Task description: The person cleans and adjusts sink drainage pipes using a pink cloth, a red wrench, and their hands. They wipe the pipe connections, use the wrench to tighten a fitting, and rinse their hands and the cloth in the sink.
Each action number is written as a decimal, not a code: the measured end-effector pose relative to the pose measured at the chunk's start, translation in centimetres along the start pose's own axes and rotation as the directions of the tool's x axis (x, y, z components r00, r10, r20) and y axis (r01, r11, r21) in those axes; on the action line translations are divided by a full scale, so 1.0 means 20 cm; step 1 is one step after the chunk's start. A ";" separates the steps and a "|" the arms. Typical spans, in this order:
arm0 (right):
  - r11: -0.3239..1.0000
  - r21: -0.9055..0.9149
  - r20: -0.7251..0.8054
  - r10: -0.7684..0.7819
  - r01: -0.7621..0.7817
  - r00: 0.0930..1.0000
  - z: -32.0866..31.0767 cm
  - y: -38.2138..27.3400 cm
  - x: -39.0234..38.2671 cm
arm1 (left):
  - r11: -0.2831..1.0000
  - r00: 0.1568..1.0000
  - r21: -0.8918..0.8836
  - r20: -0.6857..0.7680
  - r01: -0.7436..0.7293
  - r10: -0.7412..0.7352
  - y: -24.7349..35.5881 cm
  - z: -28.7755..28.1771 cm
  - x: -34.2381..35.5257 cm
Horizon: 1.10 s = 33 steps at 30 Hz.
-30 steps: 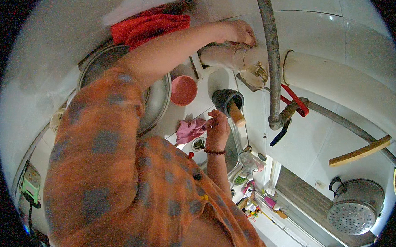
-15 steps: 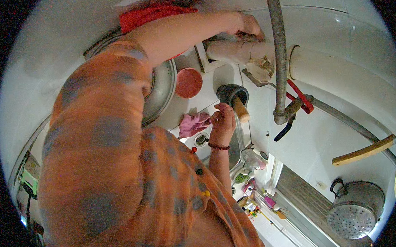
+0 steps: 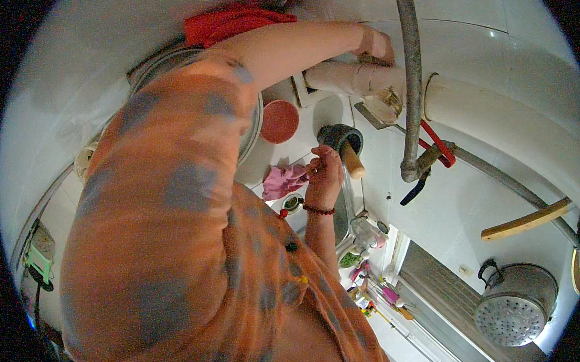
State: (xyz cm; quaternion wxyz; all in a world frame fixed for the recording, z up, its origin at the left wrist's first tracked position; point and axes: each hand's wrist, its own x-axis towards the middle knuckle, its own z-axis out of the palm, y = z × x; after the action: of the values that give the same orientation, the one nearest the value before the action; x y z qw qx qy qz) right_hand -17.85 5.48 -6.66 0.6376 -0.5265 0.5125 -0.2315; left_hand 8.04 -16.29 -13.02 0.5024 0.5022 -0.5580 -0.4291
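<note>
Head view. Since the earlier pictures the orange shoulder has come to fill more of the left side. The left hand [image 3: 374, 44] has edged a little further along the pale pipe [image 3: 337, 77] towards the grey pipe [image 3: 410, 78]. The right hand [image 3: 325, 176] has kept its place by the mortar [image 3: 340, 137].

Left hand: the arm is stretched up and across the picture, and the hand lies over the top of the pale pipe with its fingers curled round the far side, closed on it. The pale pipe runs left to right. The grey pipe crosses just beside the hand, running top to bottom and ending at a red-handled valve [image 3: 434, 150].

Right hand: it comes up from the lower edge, with a beaded bracelet [image 3: 318, 209] at the wrist. The fingers are drawn together, their tips at the edge of the pink cloth [image 3: 282, 181]. Whether they pinch the cloth or only touch it cannot be told.

Governing relation: the pestle [image 3: 352, 162] stands in the mortar, tilted, its free end pointing down and to the right, just beside the back of the right hand. The pink cloth lies on the opposite, left side of that hand. The right hand is much the nearer to the mortar, pestle and cloth; the left hand is well apart from them, up at the pipes.

Surroundings: a red lid [image 3: 279, 121] lies left of the mortar, beside a steel basin [image 3: 256, 127]. A red cloth [image 3: 231, 22] lies above the arm. A colander [image 3: 515, 304] and a wooden stick [image 3: 528, 221] are at lower right.
</note>
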 end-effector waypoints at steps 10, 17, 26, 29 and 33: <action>0.997 0.054 -0.075 0.064 -0.060 0.995 -0.06 0.03 -0.05 | 0.929 0.963 -0.304 -0.100 0.211 -0.251 0.40 -0.12 -0.65; 0.998 0.058 -0.071 0.042 -0.038 0.997 -0.08 0.03 -0.05 | 0.827 0.926 -0.556 -0.349 -0.082 -0.143 0.28 0.06 -0.56; 0.998 0.054 -0.065 0.048 -0.044 0.997 -0.07 0.05 -0.09 | 0.990 0.873 -0.127 -0.488 -0.063 -0.007 0.34 0.23 -0.76; 0.998 0.061 -0.041 0.024 -0.021 0.999 -0.06 0.02 -0.09 | 0.986 0.843 -0.162 -0.535 -0.035 -0.058 0.35 0.26 -0.78; 0.994 0.106 -0.023 0.000 0.002 1.000 -0.06 0.02 -0.11 | 0.905 0.850 -0.426 -0.471 0.014 -0.235 0.38 0.23 -0.76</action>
State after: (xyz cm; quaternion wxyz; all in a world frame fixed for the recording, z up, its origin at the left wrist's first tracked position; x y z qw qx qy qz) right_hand -19.87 6.93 -5.94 0.6587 -0.4894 0.5065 -0.2646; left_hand 2.30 -0.35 -8.11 0.6959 0.5182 -0.2680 -0.4188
